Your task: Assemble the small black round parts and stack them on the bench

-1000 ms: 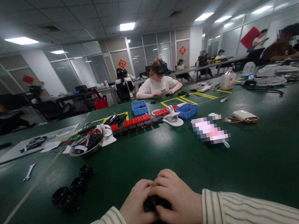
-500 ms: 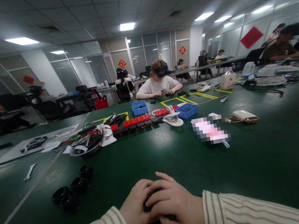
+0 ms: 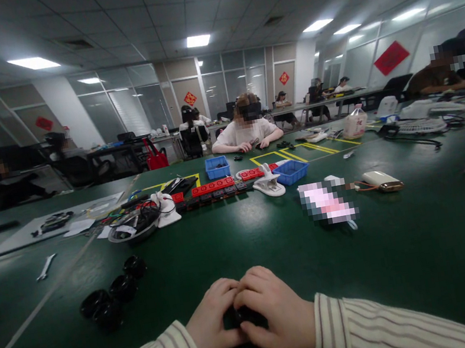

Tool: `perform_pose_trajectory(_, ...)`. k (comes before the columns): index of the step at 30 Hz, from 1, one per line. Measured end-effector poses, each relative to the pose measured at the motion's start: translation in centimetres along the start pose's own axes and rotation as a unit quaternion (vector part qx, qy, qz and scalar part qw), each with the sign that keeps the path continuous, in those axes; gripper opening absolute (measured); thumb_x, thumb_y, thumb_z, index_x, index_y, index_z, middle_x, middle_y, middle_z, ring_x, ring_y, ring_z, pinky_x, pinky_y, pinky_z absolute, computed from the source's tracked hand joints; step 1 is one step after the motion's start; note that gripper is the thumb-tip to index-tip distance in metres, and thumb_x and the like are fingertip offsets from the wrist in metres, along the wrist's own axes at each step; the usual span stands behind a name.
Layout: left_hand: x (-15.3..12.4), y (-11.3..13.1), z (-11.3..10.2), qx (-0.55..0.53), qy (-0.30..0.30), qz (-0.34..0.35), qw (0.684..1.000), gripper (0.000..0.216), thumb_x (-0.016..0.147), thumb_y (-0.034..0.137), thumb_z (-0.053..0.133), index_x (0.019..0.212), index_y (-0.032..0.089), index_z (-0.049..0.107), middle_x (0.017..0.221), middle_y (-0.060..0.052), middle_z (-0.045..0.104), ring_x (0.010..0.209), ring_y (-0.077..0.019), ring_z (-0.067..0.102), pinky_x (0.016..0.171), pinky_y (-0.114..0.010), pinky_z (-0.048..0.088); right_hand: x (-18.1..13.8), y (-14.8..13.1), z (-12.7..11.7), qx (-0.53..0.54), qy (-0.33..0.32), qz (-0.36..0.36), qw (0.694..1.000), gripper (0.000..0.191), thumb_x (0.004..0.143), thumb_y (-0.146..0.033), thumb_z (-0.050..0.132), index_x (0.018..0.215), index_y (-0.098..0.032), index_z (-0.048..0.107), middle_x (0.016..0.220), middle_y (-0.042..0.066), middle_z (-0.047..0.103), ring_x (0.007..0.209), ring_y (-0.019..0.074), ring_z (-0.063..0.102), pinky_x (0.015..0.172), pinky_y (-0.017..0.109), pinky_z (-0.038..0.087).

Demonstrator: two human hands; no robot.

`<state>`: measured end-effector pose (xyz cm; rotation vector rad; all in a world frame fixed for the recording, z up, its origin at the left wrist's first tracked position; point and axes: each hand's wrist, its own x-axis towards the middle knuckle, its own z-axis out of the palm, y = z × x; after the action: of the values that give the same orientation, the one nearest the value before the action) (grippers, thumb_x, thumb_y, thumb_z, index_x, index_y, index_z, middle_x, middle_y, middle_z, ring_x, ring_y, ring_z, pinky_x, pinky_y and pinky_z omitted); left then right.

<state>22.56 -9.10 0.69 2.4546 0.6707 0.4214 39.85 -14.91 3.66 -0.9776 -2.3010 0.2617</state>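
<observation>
My left hand (image 3: 214, 322) and my right hand (image 3: 279, 312) meet low in the middle of the head view, just above the green table. Both are closed around a small black part (image 3: 249, 315), mostly hidden under the fingers; its shape cannot be made out. The right hand's fingers curl over its top while the thumb presses from the near side. To the left of my hands stand several glossy black round, cup-like parts (image 3: 123, 287) in a loose cluster.
Beyond my hands lie a red-and-black row of sockets (image 3: 212, 188), a white clip base (image 3: 269, 182) and a blue bin (image 3: 291, 172). A wrench (image 3: 46, 267) is at left, a power bank (image 3: 381, 181) at right. A person (image 3: 247, 132) sits across the table.
My right hand's fingers, earlier spread over the left hand, have drawn back and curled around the black part. Its thumb has risen to the part. The left hand has hardly moved.
</observation>
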Motion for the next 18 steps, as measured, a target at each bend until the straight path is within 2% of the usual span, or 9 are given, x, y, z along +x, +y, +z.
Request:
perform_pose_trajectory(3, 0.0, 0.7, -0.2, 0.005, 0.009, 0.001, 1.000, 0.034, 0.061, 0.018, 0.068, 0.093, 0.020, 0.056, 0.100, -0.004, 0.053, 0.093, -0.0233, 0.048, 0.084, -0.036, 0.039, 0.0, 0.0, 0.1, 0.020, -0.001, -0.057, 0.998, 0.019, 0.064, -0.016, 0.045, 0.081, -0.017, 0.053, 0.085, 0.005, 0.054, 0.083, 0.0180, 0.045, 0.076, 0.033, 0.037)
perform_pose_trajectory(6, 0.0, 1.2, -0.4, 0.006, 0.010, 0.003, 1.000, 0.027, 0.065, 0.024, 0.068, 0.090, 0.020, 0.058, 0.098, -0.004, 0.053, 0.092, -0.0232, 0.049, 0.084, -0.036, 0.040, 0.0, 0.0, 0.3, 0.031, -0.015, -0.100, 0.994, 0.018, 0.061, -0.017, 0.042, 0.074, -0.018, 0.054, 0.083, 0.005, 0.055, 0.084, 0.0184, 0.046, 0.079, 0.034, 0.037)
perform_pose_trajectory(9, 0.0, 1.1, -0.3, 0.007, 0.005, 0.002, 1.000, 0.034, 0.065, 0.027, 0.070, 0.096, 0.020, 0.057, 0.101, -0.004, 0.053, 0.094, -0.0237, 0.048, 0.085, -0.036, 0.040, 0.1, 0.0, 0.3, 0.039, -0.022, -0.127, 0.991, 0.019, 0.061, -0.019, 0.040, 0.072, -0.019, 0.055, 0.081, 0.004, 0.056, 0.084, 0.0181, 0.049, 0.085, 0.034, 0.037)
perform_pose_trajectory(11, -0.1, 0.8, -0.2, 0.005, 0.007, 0.001, 1.000, 0.039, 0.065, 0.027, 0.070, 0.100, 0.020, 0.056, 0.103, -0.005, 0.053, 0.096, -0.0240, 0.048, 0.087, -0.037, 0.039, 0.1, -0.1, 0.2, 0.047, -0.020, -0.138, 0.989, 0.020, 0.061, -0.018, 0.040, 0.073, -0.018, 0.056, 0.079, 0.003, 0.057, 0.085, 0.0171, 0.050, 0.093, 0.035, 0.032)
perform_pose_trajectory(15, -0.2, 0.3, 0.0, 0.012, 0.014, 0.006, 1.000, 0.038, 0.067, 0.031, 0.067, 0.102, 0.020, 0.056, 0.103, -0.005, 0.053, 0.096, -0.0244, 0.048, 0.088, -0.039, 0.038, -0.2, -0.4, -0.2, 0.057, 0.010, -0.096, 0.994, 0.025, 0.065, -0.019, 0.042, 0.086, -0.019, 0.055, 0.088, 0.003, 0.061, 0.094, 0.0172, 0.049, 0.104, 0.041, 0.015)
perform_pose_trajectory(18, -0.2, 0.2, 0.1, 0.008, 0.016, 0.022, 1.000, 0.039, 0.071, 0.036, 0.063, 0.105, 0.020, 0.053, 0.105, -0.005, 0.053, 0.097, -0.0245, 0.048, 0.089, -0.040, 0.038, -0.3, -0.5, -0.5, 0.051, 0.030, -0.012, 0.998, 0.028, 0.073, -0.027, 0.049, 0.100, -0.019, 0.052, 0.098, 0.005, 0.058, 0.098, 0.0190, 0.047, 0.103, 0.044, 0.015)
